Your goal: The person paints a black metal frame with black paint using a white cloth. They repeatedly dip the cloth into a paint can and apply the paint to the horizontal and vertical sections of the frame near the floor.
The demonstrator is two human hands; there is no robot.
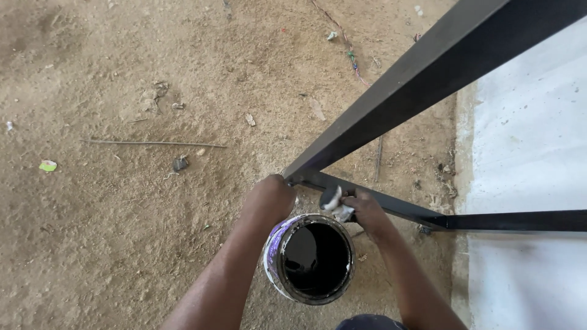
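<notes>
My left hand [269, 198] is closed around the rim side of an open paint can [312, 260], which holds black paint and has a white and purple label. My right hand [365, 208] grips a small paint-stained rag or brush [335, 203] and presses it against the lower bar of a black metal frame [391, 116]. The can sits just below that bar, between my two forearms. What the right hand holds is partly hidden by its fingers.
Sandy dirt ground [122, 214] spreads left, with a thin stick [153, 143], small stones and a green scrap [47, 165]. A white concrete surface [532, 153] lies at the right. The frame's diagonal bar rises to the upper right.
</notes>
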